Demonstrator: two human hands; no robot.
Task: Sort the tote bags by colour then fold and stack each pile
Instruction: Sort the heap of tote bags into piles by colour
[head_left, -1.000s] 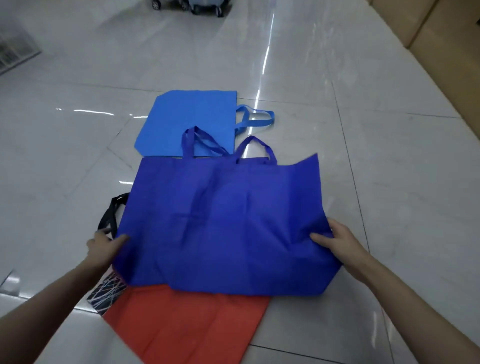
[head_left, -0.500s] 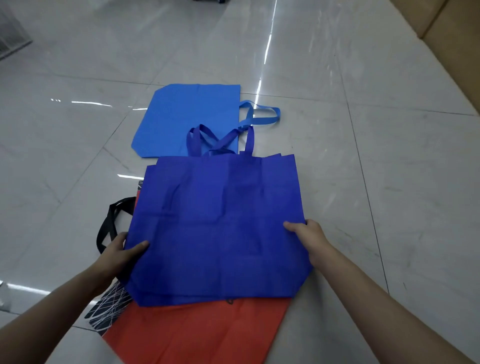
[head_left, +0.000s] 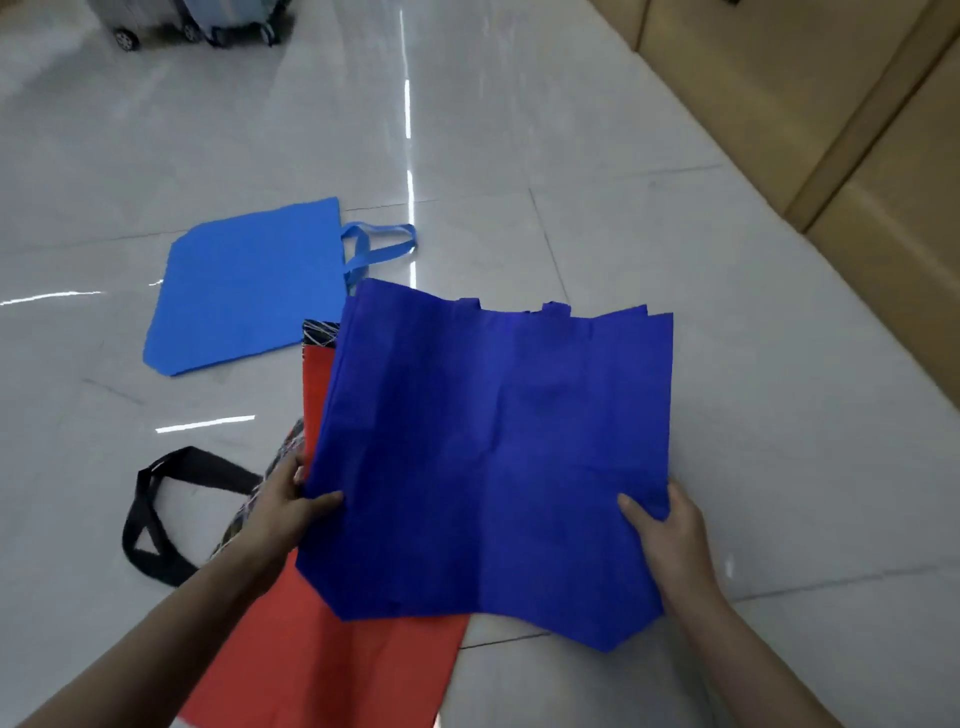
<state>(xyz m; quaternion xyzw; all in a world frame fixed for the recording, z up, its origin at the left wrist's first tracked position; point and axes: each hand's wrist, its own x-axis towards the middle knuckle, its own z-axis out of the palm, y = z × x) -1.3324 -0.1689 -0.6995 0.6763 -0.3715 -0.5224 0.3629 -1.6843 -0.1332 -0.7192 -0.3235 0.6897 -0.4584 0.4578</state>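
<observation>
The dark blue tote bag (head_left: 493, 457) is held spread flat between both hands, low over the tiled floor (head_left: 675, 249). Its near-left part overlaps a red tote bag (head_left: 337, 665). The left hand (head_left: 283, 512) grips the bag's left edge, thumb on top and fingers curled underneath. The right hand (head_left: 670, 540) pinches the right edge the same way. The handles are out of sight beyond the far hem, where only their stubs show. A light blue tote bag (head_left: 244, 291) lies flat further off to the left, well apart from the held bag. A patterned bag (head_left: 319, 332) sits under the red one, with its black handles (head_left: 208, 467) looped out to the left. Judged risks are as follows. The cloth is thin and limp, so its unsupported middle may sag and crease if the hands close in unevenly. A fold made then would come out skewed. The hidden handles may bunch beneath the panel and leave a lump in the stack. Setting this bag down on the red one would mix colours. The glossy floor may let a folded bag slide.
</observation>
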